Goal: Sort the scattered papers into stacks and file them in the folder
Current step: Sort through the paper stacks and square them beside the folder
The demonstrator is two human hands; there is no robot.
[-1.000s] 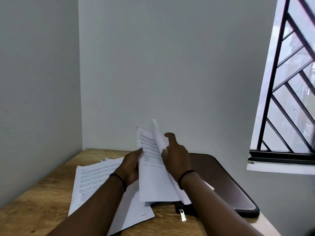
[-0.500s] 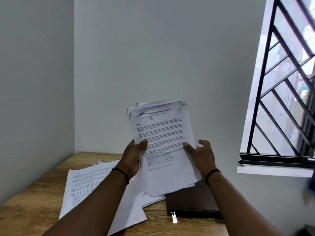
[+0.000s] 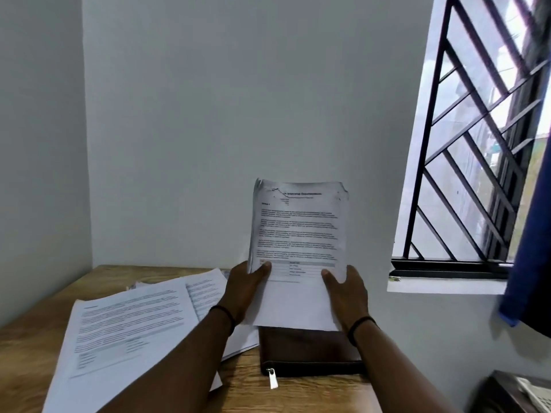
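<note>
Item 1. Held sheaf of printed papers (image 3: 298, 251): several sheets, upright, printed face to the camera, top corners torn and dog-eared. Raised above the folder, at about 1 o'clock from the table's middle. Left hand (image 3: 243, 289) pinches the lower left edge, thumb on the front; right hand (image 3: 347, 296) pinches the lower right edge the same way. The edges look roughly squared, so this counts, by my reading, as one stack gathered but not yet filed.

Item 2. Loose papers (image 3: 131, 326): printed sheets lying fanned and overlapping on the wooden table (image 3: 32, 347), from 9 to 11 o'clock of the folder, one edge reaching just beside it. Not squared; judged still unsorted.

Item 3. Brown zip folder (image 3: 310, 353): flat on the table at 6 o'clock beneath the held sheaf, its metal zipper pull (image 3: 272, 380) hanging at the near left corner. It appears closed; contents cannot be seen, and no paper shows at its edges.

Status, judged: early to middle. One stack in hand; the table sheets remain to be sorted, the folder opened, and all stacks placed inside.

Item 4. Barred window (image 3: 477, 138) at 3 o'clock, with a blue curtain (image 3: 530, 263) at the far right.
</note>
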